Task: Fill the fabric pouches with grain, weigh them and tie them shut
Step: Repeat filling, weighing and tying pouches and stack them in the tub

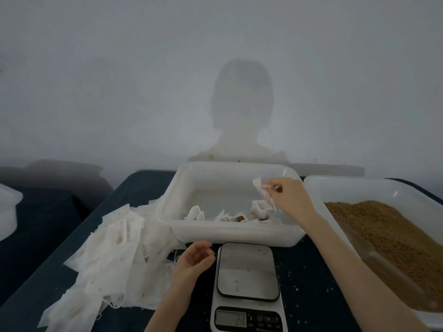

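Note:
My right hand (286,190) is raised over the middle white tub (167,219) and pinches a small white fabric pouch (262,191) that dangles from its fingertips. Several filled pouches (257,209) lie on the tub's floor. My left hand (195,258) hovers palm up with loosely curled fingers, holding nothing, just left of the kitchen scale (248,271). The scale's platform is bare and its display is lit. A pile of flat white pouches (112,255) lies to the left. Brown grain (388,226) fills the white tub on the right.
A clear scoop (364,250) lies in the grain tub (318,188). Everything stands on a dark blue table (309,283) sprinkled with spilled grains. Another white container (7,212) sits at the far left edge. A pale wall rises right behind the tubs.

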Motion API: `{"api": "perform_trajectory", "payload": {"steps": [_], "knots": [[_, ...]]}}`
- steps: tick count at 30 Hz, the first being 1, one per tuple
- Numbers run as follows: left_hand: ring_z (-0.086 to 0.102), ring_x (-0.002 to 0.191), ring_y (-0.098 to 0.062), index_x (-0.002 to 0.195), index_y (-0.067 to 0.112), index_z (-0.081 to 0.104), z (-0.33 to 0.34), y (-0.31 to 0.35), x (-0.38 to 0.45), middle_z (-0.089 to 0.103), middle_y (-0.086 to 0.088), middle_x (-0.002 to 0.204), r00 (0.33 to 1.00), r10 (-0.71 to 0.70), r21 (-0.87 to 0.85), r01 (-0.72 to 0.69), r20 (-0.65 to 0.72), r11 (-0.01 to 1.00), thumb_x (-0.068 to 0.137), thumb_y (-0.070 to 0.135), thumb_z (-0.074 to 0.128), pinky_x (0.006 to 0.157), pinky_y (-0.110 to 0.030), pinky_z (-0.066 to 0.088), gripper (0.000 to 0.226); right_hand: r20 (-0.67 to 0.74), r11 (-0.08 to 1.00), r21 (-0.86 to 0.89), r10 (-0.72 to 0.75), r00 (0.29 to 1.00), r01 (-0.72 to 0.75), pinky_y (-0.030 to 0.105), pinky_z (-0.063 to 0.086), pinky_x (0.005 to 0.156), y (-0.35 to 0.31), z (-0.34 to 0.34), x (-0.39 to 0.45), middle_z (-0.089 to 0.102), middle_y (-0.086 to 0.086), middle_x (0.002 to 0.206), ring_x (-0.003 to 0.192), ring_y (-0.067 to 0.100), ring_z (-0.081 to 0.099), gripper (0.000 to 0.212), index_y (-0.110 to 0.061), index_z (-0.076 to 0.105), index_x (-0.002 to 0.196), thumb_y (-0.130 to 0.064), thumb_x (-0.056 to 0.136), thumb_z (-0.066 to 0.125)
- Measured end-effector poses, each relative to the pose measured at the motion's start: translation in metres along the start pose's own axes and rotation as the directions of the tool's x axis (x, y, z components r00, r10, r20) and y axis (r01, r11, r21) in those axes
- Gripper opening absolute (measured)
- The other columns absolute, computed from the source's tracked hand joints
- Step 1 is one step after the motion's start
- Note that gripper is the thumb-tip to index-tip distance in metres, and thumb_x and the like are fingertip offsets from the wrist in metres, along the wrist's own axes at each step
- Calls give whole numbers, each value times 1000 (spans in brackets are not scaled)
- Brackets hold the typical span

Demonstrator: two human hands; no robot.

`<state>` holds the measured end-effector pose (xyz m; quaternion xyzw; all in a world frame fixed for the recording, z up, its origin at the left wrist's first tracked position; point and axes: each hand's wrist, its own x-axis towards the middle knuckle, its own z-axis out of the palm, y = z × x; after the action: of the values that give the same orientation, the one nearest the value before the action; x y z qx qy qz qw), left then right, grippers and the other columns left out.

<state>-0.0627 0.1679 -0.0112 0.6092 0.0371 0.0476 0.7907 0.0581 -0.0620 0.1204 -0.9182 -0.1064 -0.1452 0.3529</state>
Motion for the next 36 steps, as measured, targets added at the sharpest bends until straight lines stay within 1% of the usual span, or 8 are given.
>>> {"api": "perform_trajectory", "payload": {"steps": [4,7,11,15,19,23,28,36], "knots": [[61,81,-16,91,17,70,1,3,-1,65,-4,82,1000,-3,2,3,3,1000,79,-1,68,75,-22,50,22,408,944,-331,138,902,6,24,44,74,15,21,7,70,5,106,90,19,61,26,-21,74,105,-13,93,53],[61,79,-15,88,21,71,1,4,-3,66,-4,81,1000,23,22,-24,17,999,77,1,73,75,-20,51,22,582,952,-307,189,791,-1,23,41,79,14,22,10,67,3,117,101,19,59,29,-21,72,111,-10,91,54],[62,77,-14,88,24,69,0,4,-3,68,0,80,996,84,172,-82,-4,982,79,-2,71,74,-22,52,27,542,964,-266,156,826,-8,22,43,90,11,16,10,66,-3,121,104,12,58,31,-20,71,113,-12,86,59],[63,76,-9,88,27,66,-3,7,-6,68,3,79,986,159,397,-127,-50,909,81,-2,68,72,-19,51,30,358,990,-131,5,934,45,12,38,74,-1,10,-9,69,-13,102,76,-4,53,25,-24,71,105,-12,88,57],[54,88,6,103,35,60,-24,14,-12,62,19,100,967,249,881,-78,-46,467,87,21,65,74,-5,40,21,280,990,20,-141,950,141,10,39,55,-17,6,-38,68,-15,75,57,-4,52,23,-29,73,84,-14,90,57],[43,120,-5,131,31,51,-50,18,-16,46,16,132,990,137,991,3,-22,133,92,37,57,96,-16,33,40,335,983,45,-182,924,177,15,42,57,-30,11,-67,69,-14,76,59,2,52,28,-39,68,78,-17,91,57],[56,101,-1,121,27,64,-61,23,-23,62,11,121,988,156,966,-55,15,254,95,12,50,75,-1,34,33,431,979,47,-198,880,197,17,50,67,-33,31,-98,66,-23,79,73,5,59,33,-49,61,75,-20,91,57],[62,63,-8,112,25,67,-53,51,-33,71,4,77,891,417,893,-31,-179,449,93,11,55,64,-23,50,26,489,975,126,-221,844,183,22,53,71,-39,52,-116,64,-33,82,74,5,62,31,-49,62,76,-23,91,55]]}}
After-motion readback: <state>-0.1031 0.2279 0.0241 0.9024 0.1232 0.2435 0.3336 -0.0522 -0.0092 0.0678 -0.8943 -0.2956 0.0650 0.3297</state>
